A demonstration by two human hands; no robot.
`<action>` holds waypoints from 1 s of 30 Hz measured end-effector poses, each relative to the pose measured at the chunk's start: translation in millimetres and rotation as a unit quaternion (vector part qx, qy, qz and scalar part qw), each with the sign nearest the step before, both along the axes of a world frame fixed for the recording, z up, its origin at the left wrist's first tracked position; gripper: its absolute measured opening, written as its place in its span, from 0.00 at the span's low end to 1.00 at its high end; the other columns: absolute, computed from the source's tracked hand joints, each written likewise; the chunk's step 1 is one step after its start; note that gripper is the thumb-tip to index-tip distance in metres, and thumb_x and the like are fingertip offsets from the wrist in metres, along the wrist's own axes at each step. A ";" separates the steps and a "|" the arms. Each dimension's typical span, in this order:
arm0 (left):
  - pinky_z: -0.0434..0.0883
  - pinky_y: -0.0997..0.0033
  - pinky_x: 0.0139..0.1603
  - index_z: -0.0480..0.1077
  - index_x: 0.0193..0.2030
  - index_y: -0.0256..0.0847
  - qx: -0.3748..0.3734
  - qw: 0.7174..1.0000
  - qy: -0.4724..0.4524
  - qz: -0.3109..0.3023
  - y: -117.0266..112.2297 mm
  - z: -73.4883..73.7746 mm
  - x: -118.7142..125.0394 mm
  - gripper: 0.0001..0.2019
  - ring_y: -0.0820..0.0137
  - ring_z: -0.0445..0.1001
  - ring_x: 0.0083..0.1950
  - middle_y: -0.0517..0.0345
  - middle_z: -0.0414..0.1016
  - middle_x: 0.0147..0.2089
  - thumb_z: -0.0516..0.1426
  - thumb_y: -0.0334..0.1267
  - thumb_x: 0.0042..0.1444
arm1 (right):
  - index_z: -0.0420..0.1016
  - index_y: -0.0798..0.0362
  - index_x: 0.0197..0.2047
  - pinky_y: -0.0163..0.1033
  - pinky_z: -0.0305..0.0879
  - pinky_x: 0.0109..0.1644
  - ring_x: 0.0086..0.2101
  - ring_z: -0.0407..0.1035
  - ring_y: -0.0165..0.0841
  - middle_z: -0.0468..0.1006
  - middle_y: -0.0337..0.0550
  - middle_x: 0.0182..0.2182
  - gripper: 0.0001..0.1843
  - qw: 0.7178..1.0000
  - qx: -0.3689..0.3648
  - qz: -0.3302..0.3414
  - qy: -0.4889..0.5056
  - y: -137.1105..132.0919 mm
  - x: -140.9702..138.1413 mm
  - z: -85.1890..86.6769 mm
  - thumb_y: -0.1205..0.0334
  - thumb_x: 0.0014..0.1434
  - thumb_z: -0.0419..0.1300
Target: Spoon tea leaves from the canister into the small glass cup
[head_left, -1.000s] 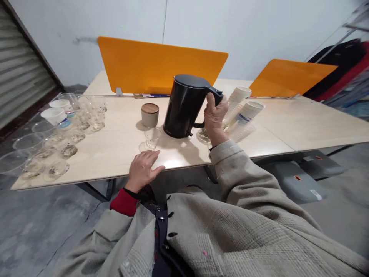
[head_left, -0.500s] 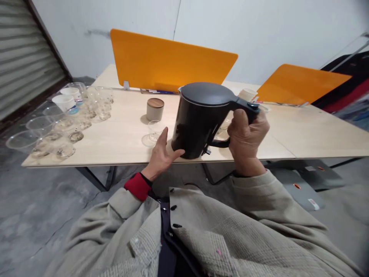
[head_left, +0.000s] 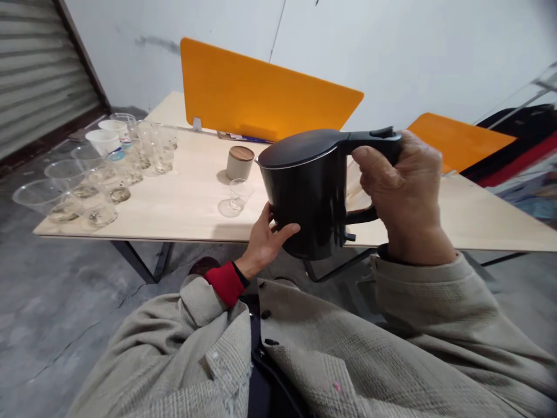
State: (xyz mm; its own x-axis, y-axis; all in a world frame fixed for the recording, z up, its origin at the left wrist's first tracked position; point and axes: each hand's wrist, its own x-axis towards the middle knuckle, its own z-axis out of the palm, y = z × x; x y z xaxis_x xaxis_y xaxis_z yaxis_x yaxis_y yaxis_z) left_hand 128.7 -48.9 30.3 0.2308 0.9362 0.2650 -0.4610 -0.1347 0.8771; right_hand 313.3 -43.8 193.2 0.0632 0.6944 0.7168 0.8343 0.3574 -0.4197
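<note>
While I hold it clear of the worktop (head_left: pixel 183 203), close in front of my chest, the black electric kettle (head_left: pixel 311 194) sits upright with its lid shut. My right hand (head_left: pixel 402 194) is clamped round the kettle's handle at the top right. My left hand (head_left: pixel 265 241) is spread open against the kettle's lower left side, fingers and thumb touching the body.

Small clear glass (head_left: pixel 238 194): on the worktop, just left of the kettle, upright. Grey canister with wooden lid (head_left: pixel 239 162): behind the glass, near it. Cluster of clear plastic cups (head_left: pixel 82 186): far left end of the worktop, well apart from my hands. White paper cups (head_left: pixel 104 141): among that cluster, at its back. Orange divider panel (head_left: pixel 261 93): standing along the worktop's far edge.
</note>
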 end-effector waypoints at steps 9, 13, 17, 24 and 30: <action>0.73 0.50 0.69 0.71 0.60 0.41 -0.041 0.998 -0.042 0.016 -8.0 1.6 10.0 0.37 0.52 0.77 0.65 0.42 0.80 0.64 0.74 0.61 0.51 | 0.65 0.48 0.27 0.41 0.51 0.34 0.25 0.52 0.27 0.59 0.29 0.20 0.19 0.998 -0.060 -0.018 -0.018 10.4 -30.1 31.0 0.56 0.62 0.70; 0.71 0.48 0.71 0.72 0.61 0.40 -0.059 0.996 -0.066 0.009 -9.5 -4.2 14.6 0.37 0.51 0.76 0.67 0.42 0.79 0.66 0.73 0.60 0.52 | 0.65 0.47 0.28 0.41 0.50 0.34 0.25 0.56 0.29 0.65 0.31 0.21 0.19 0.993 -0.095 -0.045 -0.049 22.0 -36.4 33.5 0.57 0.62 0.71; 0.71 0.46 0.72 0.72 0.62 0.40 -0.080 0.993 -0.086 0.000 -9.6 -9.9 18.7 0.38 0.49 0.76 0.68 0.42 0.79 0.67 0.73 0.61 0.52 | 0.64 0.47 0.27 0.42 0.51 0.34 0.25 0.57 0.30 0.64 0.30 0.20 0.21 0.986 -0.125 -0.068 -0.089 30.3 -41.9 34.2 0.56 0.63 0.72; 0.71 0.47 0.73 0.73 0.65 0.39 -0.088 0.992 -0.091 0.002 -8.9 -11.6 19.6 0.39 0.49 0.76 0.68 0.41 0.79 0.68 0.73 0.61 0.53 | 0.67 0.47 0.30 0.42 0.54 0.34 0.26 0.62 0.31 0.65 0.31 0.22 0.18 0.985 -0.141 -0.046 -0.087 43.1 -41.3 30.0 0.56 0.63 0.72; 0.72 0.46 0.73 0.73 0.65 0.40 -0.111 0.988 -0.112 -0.007 -4.7 -14.9 21.3 0.40 0.49 0.77 0.68 0.42 0.80 0.67 0.74 0.61 0.52 | 0.67 0.47 0.31 0.42 0.59 0.36 0.28 0.65 0.33 0.66 0.32 0.24 0.16 0.981 -0.159 -0.048 -0.097 50.6 -45.6 29.7 0.56 0.64 0.70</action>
